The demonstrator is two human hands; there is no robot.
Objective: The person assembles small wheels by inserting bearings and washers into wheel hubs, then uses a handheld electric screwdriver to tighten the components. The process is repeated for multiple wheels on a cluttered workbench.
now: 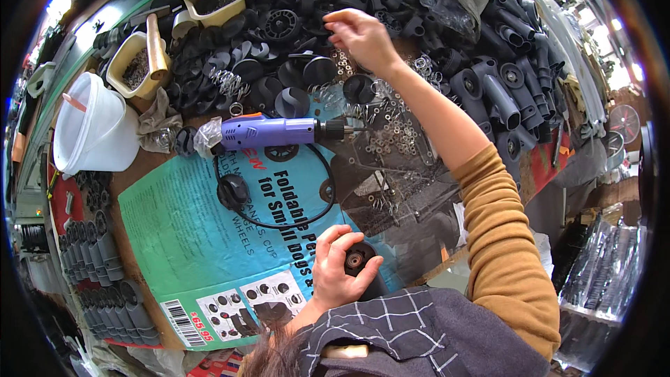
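Here, left fingers hold cylinder beside uncovered sheet.

Blue-green sheet: bold black lettering, red price, barcode; red word, perhaps partly covered.

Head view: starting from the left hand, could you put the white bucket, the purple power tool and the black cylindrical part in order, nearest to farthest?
From the left hand:
1. black cylindrical part: touching, in its grasp.
2. purple power tool: beyond the hand, slightly left.
3. white bucket: far off at the left side.
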